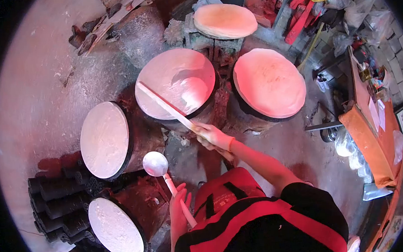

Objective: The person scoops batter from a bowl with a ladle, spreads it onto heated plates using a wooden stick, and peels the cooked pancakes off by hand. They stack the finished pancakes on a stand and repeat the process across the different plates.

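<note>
My right hand grips the end of a long flat wooden stick whose far end lies across the round griddle in the middle, where a thin sheet of batter is partly spread. My left hand holds the handle of a metal ladle, its bowl hanging over the gap between the griddles. Both hands are closed on their tools.
Round griddles covered with thin sheets stand around: right, left, lower left, and a stack at the back. Dark cylinders pile at the left. An orange table and bags stand at the right.
</note>
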